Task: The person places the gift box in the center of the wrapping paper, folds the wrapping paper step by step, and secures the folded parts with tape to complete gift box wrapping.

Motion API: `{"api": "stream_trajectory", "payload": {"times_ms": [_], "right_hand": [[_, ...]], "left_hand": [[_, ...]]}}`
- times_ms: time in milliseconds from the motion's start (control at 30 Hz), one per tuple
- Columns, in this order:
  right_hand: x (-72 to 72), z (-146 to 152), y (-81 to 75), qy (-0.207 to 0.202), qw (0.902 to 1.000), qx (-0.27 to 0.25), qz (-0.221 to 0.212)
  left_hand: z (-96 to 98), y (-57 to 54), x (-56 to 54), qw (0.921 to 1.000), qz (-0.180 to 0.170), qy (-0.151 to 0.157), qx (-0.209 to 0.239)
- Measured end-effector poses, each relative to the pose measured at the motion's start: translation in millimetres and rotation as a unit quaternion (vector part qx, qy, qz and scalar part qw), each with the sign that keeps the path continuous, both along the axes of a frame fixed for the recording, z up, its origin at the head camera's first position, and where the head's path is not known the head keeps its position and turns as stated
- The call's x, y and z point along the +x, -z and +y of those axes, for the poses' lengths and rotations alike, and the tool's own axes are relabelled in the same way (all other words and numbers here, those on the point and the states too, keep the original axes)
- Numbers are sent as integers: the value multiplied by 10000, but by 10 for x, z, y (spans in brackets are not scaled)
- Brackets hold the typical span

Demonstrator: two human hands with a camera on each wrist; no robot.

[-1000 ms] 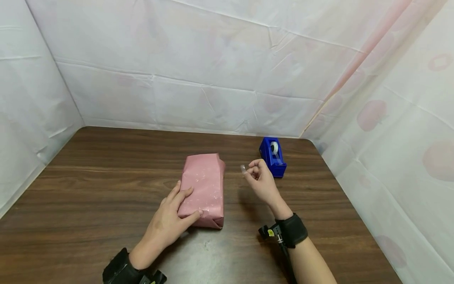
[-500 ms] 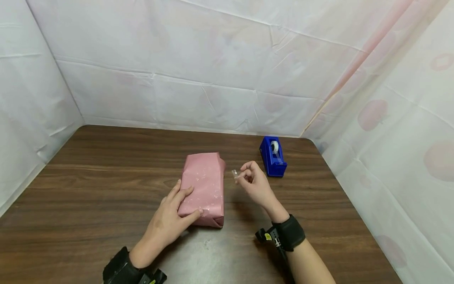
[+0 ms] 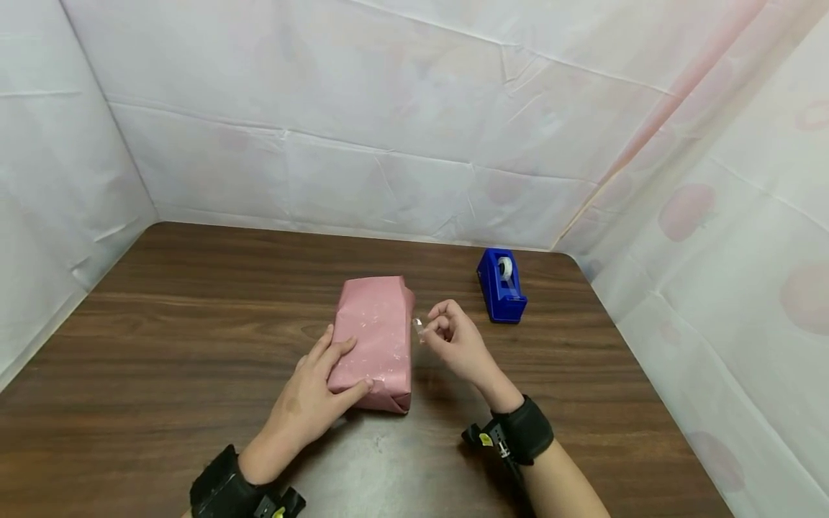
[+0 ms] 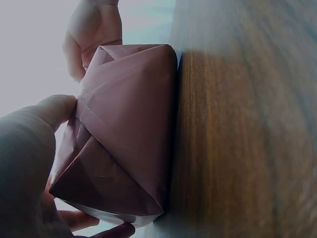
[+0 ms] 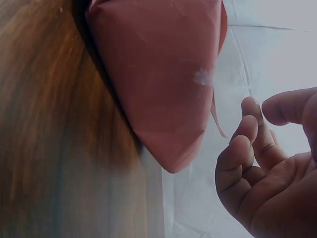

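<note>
Right fingers [image 3: 445,308] pinching clear tape [image 3: 418,327], just beside pink package [image 3: 381,320], left fingers [image 3: 338,351] spread over its near-left corner

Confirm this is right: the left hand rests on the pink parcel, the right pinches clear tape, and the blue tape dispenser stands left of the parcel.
Not quite: the head view shows the blue tape dispenser standing right of the pink parcel, not left. The rest stands.

The parcel [image 3: 382,327] lies on the table [image 3: 194,345], under the left hand [image 3: 306,401] at its near left. Right of it is the right hand [image 3: 458,345]; between them sits a tape piece [image 3: 418,327], perhaps touching the parcel. The dispenser [image 3: 502,295] stands far right, before the cloth [image 3: 388,187].
</note>
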State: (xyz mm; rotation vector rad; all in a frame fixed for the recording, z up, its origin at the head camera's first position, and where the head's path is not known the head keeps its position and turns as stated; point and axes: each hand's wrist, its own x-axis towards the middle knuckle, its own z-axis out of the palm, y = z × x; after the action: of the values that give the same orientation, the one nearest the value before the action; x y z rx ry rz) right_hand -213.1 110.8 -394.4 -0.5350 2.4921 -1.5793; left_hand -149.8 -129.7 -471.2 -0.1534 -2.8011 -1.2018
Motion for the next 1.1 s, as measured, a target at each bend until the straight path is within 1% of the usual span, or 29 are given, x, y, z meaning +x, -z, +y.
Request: {"api": "stream_trajectory", "payload": {"times_ms": [133,233,400,633,933,1100], "right_hand": [[27,-10,7,-49,9999,70,-65],[56,-25,4,-81,9999,102,-34],[106,-70,-11,-254,9996,92,53],[76,-72,231,-497,9982,295,158],[167,-127,208,-936,9936,522,358],[199,-145,205,-1128,9911,587,399]], "left_hand": [[19,-10,0,10000,-30,11,28],[34,-14,3,10000,-71,21,19],[54,-23,11,10000,-74,20,20],[55,-24,12,10000,-81,19,-24],[55,-15,13,10000,-35,18,-2],[57,-17,12,10000,-47,33,-17]]}}
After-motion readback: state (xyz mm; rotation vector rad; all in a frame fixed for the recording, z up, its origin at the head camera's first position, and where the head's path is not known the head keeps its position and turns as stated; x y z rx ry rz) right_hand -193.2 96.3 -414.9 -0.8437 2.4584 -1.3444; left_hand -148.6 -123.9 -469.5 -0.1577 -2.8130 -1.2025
